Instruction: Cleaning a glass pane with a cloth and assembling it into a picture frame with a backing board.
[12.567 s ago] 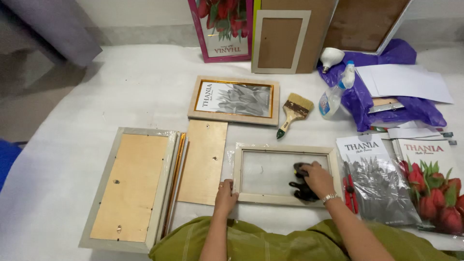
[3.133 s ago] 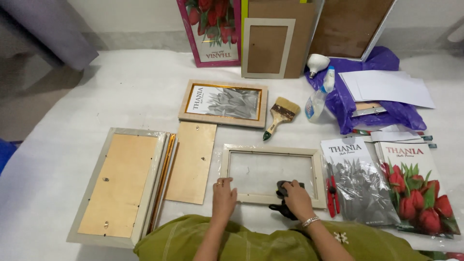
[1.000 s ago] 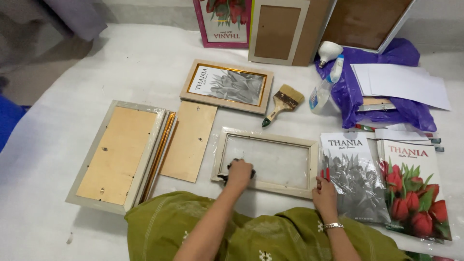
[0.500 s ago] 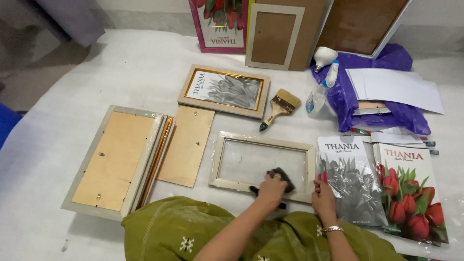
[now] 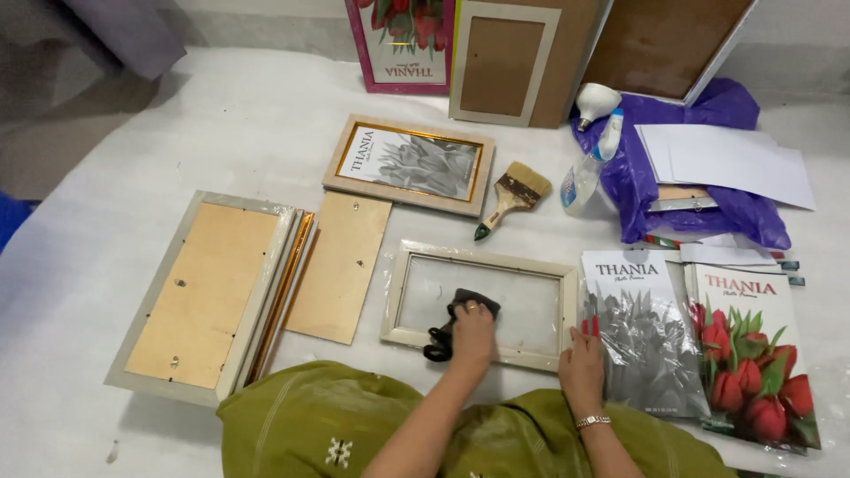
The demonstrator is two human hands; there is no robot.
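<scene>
Head view: left hand (image 5: 472, 331) on cloth (image 5: 460, 312)

The left hand (image 5: 472, 333) has slid the dark cloth (image 5: 459, 317) from the glass's lower right toward its lower middle; earlier the right hand wiped

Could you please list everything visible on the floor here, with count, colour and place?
Pale wooden picture frame with glass: one, cream, centre front.
Dark cleaning cloth: one, black, on the glass.
Framed grey flower print: one, beige-gold, centre back.
Flat paintbrush: one, tan bristles, right of that print.
Clear spray bottle: one, beside the purple plastic bag.
Plywood backing board: one, tan, left of centre.
Face-down frames: a stack, left.
Loose flower prints: two, grey and red, right.
White paper sheets: a pile, on the bag.
Left hand: on the cloth.
Right hand: on the frame's corner.
</scene>
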